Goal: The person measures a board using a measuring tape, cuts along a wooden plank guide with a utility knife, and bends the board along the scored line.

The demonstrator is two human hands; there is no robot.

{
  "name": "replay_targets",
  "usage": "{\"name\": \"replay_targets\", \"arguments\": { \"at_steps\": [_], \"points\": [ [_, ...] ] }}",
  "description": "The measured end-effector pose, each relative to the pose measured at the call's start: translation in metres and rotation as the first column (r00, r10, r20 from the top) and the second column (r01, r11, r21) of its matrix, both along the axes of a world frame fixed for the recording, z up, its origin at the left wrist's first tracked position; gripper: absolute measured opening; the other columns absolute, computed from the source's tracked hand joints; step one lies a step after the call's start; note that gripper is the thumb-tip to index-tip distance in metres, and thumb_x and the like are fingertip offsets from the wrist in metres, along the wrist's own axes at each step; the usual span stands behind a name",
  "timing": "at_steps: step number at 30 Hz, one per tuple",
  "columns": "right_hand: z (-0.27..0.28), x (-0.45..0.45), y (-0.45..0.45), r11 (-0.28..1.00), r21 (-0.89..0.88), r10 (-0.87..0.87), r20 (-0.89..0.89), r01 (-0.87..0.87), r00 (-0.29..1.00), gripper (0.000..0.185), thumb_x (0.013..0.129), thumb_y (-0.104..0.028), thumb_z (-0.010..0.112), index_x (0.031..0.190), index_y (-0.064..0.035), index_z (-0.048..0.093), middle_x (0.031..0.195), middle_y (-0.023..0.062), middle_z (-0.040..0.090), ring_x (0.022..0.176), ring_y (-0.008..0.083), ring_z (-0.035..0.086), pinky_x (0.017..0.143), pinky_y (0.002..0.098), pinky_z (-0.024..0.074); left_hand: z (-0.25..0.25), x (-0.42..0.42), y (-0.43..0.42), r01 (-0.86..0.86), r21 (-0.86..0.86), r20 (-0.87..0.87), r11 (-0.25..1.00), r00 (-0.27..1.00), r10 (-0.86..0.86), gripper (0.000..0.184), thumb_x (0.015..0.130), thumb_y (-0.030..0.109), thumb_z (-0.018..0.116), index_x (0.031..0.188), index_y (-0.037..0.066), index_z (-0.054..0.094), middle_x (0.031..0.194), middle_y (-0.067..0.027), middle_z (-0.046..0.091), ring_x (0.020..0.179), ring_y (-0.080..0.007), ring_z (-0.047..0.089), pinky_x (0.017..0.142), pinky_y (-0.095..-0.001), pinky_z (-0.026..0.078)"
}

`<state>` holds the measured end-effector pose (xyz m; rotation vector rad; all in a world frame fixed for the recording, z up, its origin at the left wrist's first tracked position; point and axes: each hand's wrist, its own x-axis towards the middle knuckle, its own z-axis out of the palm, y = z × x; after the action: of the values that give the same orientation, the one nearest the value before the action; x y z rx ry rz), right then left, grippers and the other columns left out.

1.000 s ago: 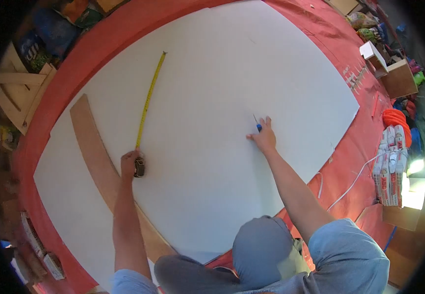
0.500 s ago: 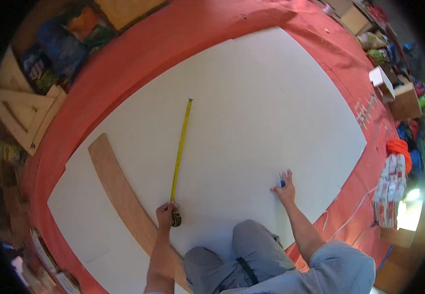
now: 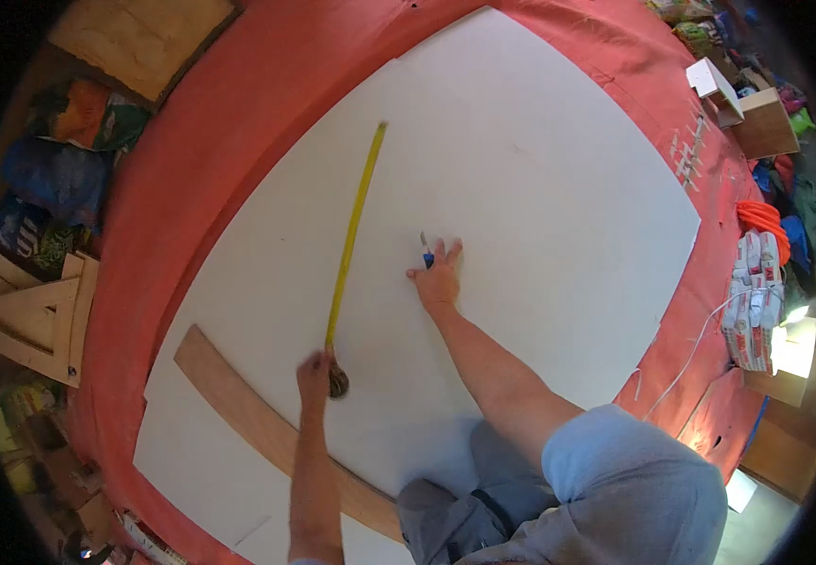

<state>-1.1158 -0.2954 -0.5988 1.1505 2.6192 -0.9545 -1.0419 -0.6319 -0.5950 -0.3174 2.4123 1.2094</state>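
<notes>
My left hand [image 3: 313, 377] is closed on a tape measure [image 3: 338, 384] low on a large white sheet [image 3: 558, 235]. The tape's yellow blade [image 3: 349, 240] runs out across the sheet, away from me. To the right of it, my right hand [image 3: 439, 286] rests on the sheet with some fingers stretched out. A knife with a blue handle [image 3: 428, 260] is held in that hand, its small blade pointing away from me. Left of my left hand, a curved brown wooden strip [image 3: 248, 405] lies on the sheet and passes under my forearm.
Red covering [image 3: 172, 179] surrounds the sheet. At the left are triangular wooden frames [image 3: 36, 325] and a wooden panel [image 3: 139, 42]. Along the right lie an orange coil [image 3: 763, 226], wrapped white packs [image 3: 754, 306], a thin white cable [image 3: 700, 344] and a wooden box [image 3: 767, 124].
My right hand has moved left and forward over the sheet with the knife, closer to the yellow blade. My left hand still holds the tape measure. The camera view has shifted and turned.
</notes>
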Motion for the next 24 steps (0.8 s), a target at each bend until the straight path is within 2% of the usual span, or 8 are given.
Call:
{"name": "replay_targets", "arguments": {
  "at_steps": [1, 2, 3, 5, 6, 8, 15, 24],
  "points": [
    [-0.002, 0.002, -0.001, 1.000, -0.010, -0.027, 0.002, 0.027, 1.000, 0.101, 0.077, -0.035, 0.090, 0.162, -0.0113, 0.039, 0.176, 0.0172, 0.008, 0.144, 0.0342, 0.051, 0.107, 0.0453, 0.0532, -0.014, -0.040, -0.002, 0.009, 0.049, -0.026, 0.999, 1.000, -0.008, 0.042, 0.106, 0.035, 0.062, 0.091, -0.004, 0.068, 0.072, -0.0119, 0.063, 0.069, -0.0191, 0.057, 0.068, -0.0396, 0.048],
    [-0.005, 0.004, -0.001, 1.000, -0.007, -0.028, 0.020, 0.028, 0.999, 0.101, 0.077, -0.035, 0.090, 0.162, -0.0113, 0.039, 0.176, 0.0172, 0.008, 0.144, 0.0342, 0.051, 0.107, 0.0453, 0.0532, -0.015, -0.089, 0.002, 0.248, -0.145, -0.142, 0.958, 0.953, -0.268, 0.046, 0.106, 0.041, 0.061, 0.092, -0.002, 0.069, 0.072, -0.0138, 0.062, 0.067, -0.0225, 0.056, 0.069, -0.0417, 0.048],
    [-0.006, 0.003, -0.001, 1.000, 0.014, -0.027, -0.001, 0.027, 1.000, 0.100, 0.077, -0.035, 0.089, 0.161, -0.0115, 0.041, 0.176, 0.0167, 0.010, 0.143, 0.0347, 0.051, 0.106, 0.0455, 0.0539, -0.028, -0.135, 0.009, 0.179, -0.123, 0.007, 0.976, 0.984, -0.180, 0.052, 0.105, 0.047, 0.060, 0.092, -0.002, 0.070, 0.073, -0.0163, 0.064, 0.067, -0.0284, 0.057, 0.070, -0.0445, 0.048],
    [-0.006, -0.002, 0.001, 0.999, 0.038, -0.028, -0.020, 0.028, 0.999, 0.098, 0.077, -0.034, 0.089, 0.160, -0.0118, 0.042, 0.176, 0.0163, 0.011, 0.143, 0.0351, 0.052, 0.105, 0.0458, 0.0545, -0.020, -0.207, 0.038, 0.260, -0.197, -0.210, 0.945, 0.931, -0.299, 0.059, 0.102, 0.055, 0.059, 0.093, -0.002, 0.072, 0.078, -0.0207, 0.069, 0.074, -0.0386, 0.064, 0.072, -0.0495, 0.049],
    [-0.005, -0.003, 0.002, 0.999, 0.017, -0.029, -0.002, 0.029, 1.000, 0.097, 0.077, -0.034, 0.088, 0.160, -0.0127, 0.042, 0.176, 0.0155, 0.009, 0.142, 0.0355, 0.052, 0.103, 0.0450, 0.0555, -0.028, -0.247, 0.048, 0.313, -0.250, -0.116, 0.916, 0.930, -0.349, 0.060, 0.102, 0.056, 0.059, 0.094, -0.002, 0.073, 0.080, -0.0206, 0.071, 0.078, -0.0399, 0.067, 0.075, -0.0495, 0.051],
    [-0.012, -0.001, 0.003, 1.000, 0.001, -0.018, 0.042, 0.018, 0.999, 0.096, 0.078, -0.033, 0.088, 0.160, -0.0136, 0.042, 0.177, 0.0148, 0.008, 0.142, 0.0359, 0.053, 0.101, 0.0442, 0.0565, -0.051, -0.303, 0.060, 0.346, -0.275, -0.232, 0.897, 0.882, -0.411, 0.061, 0.102, 0.056, 0.059, 0.094, -0.002, 0.074, 0.081, -0.0214, 0.071, 0.079, -0.0403, 0.067, 0.077, -0.0483, 0.052],
    [-0.029, 0.001, 0.000, 0.996, 0.093, 0.001, -0.036, 0.002, 0.999, 0.096, 0.077, -0.035, 0.089, 0.159, -0.0137, 0.044, 0.176, 0.0149, 0.012, 0.153, 0.0329, 0.039, 0.101, 0.0433, 0.0565, -0.026, -0.377, 0.088, 0.311, -0.223, -0.037, 0.924, 0.944, -0.327, 0.062, 0.098, 0.061, 0.065, 0.085, 0.001, 0.074, 0.073, -0.0132, 0.066, 0.072, -0.0241, 0.064, 0.072, -0.0402, 0.051],
    [-0.022, -0.003, 0.000, 0.996, 0.086, 0.012, 0.017, -0.013, 1.000, 0.096, 0.075, -0.038, 0.089, 0.158, -0.0114, 0.046, 0.177, 0.0129, 0.011, 0.150, 0.0330, 0.043, 0.103, 0.0449, 0.0558, -0.026, -0.371, 0.006, 0.285, -0.274, -0.084, 0.919, 0.944, -0.318, 0.062, 0.099, 0.059, 0.064, 0.085, -0.001, 0.071, 0.069, -0.0151, 0.062, 0.068, -0.0267, 0.061, 0.070, -0.0437, 0.049]
  ]
}}
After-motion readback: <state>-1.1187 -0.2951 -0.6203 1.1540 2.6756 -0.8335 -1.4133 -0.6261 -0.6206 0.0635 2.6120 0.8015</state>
